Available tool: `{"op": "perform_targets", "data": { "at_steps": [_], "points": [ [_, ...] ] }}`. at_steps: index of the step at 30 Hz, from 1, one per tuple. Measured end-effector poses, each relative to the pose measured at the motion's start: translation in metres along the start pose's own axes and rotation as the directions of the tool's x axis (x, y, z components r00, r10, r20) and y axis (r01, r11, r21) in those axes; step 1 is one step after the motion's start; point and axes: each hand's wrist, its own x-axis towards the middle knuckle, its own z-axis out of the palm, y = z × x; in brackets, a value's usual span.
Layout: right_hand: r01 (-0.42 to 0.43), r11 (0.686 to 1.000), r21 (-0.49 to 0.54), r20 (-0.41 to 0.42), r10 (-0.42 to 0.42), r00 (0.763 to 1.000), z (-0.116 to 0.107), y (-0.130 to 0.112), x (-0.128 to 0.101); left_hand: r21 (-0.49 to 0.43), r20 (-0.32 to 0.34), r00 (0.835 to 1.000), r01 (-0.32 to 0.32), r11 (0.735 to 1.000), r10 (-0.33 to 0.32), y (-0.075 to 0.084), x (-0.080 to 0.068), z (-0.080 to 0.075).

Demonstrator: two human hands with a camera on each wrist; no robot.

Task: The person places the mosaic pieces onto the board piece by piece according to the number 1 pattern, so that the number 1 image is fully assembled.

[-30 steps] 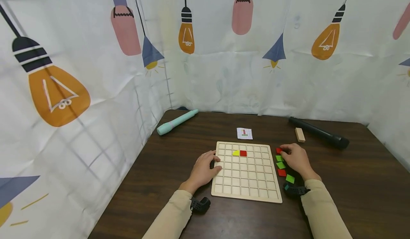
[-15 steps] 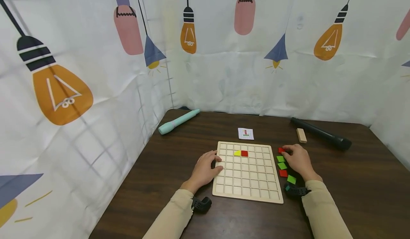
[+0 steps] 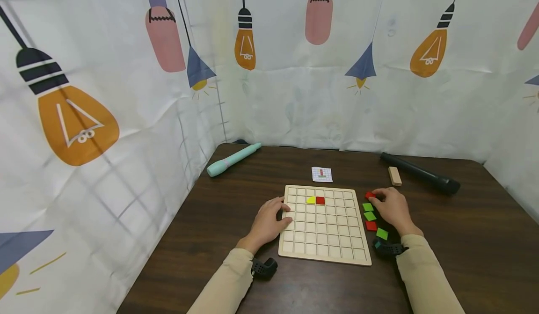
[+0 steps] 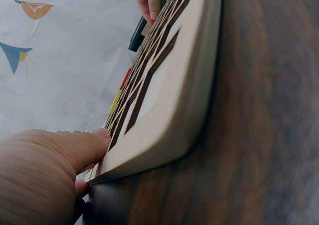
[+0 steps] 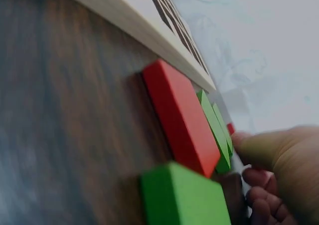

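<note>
A square wooden grid board [image 3: 324,239] lies on the dark table, with a yellow piece [image 3: 310,200] and a red square tile [image 3: 320,200] side by side near its far edge. My left hand [image 3: 267,220] rests at the board's left edge, thumb and fingertips touching the rim; the left wrist view shows the thumb [image 4: 92,144] on top. Beyond the board's right side, my right hand [image 3: 391,208] pinches another red tile [image 3: 369,195] between thumb and fingers. Nearest that hand are green tiles [image 3: 370,216], with a further red tile [image 3: 371,226] and a green one [image 3: 382,233] closer to me.
Behind the board lies a small printed pattern card [image 3: 322,174]. A wooden block [image 3: 395,176] and a long black cylinder [image 3: 421,173] lie at the back right, a mint-green flashlight-shaped tube [image 3: 233,159] at the back left. A lamp-printed curtain [image 3: 286,98] encloses the table.
The right hand keeps its fingers at the far red tile, which now looks slightly tilted. The left hand stays at the board's edge. The head view shifts slightly.
</note>
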Motion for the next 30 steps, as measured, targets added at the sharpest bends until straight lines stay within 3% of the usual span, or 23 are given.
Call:
{"op": "perform_targets", "data": {
  "at_steps": [10, 17, 30],
  "points": [
    [-0.012, 0.998, 0.062, -0.024, 0.013, 1.000, -0.004, -0.003, 0.002, 0.014, 0.000, 1.000, 0.010, 1.000, -0.010, -0.001, 0.001, 0.001],
    [0.053, 0.992, 0.113, -0.011, -0.052, 0.999, -0.003, -0.025, 0.001, 0.016, -0.001, 1.000, 0.005, 1.000, -0.005, -0.002, 0.002, 0.002],
    [0.141, 0.967, 0.211, 0.091, -0.163, 0.982, 0.016, -0.055, -0.002, 0.014, -0.002, 1.000, 0.012, 1.000, -0.012, -0.002, 0.002, 0.002]
  ]
}}
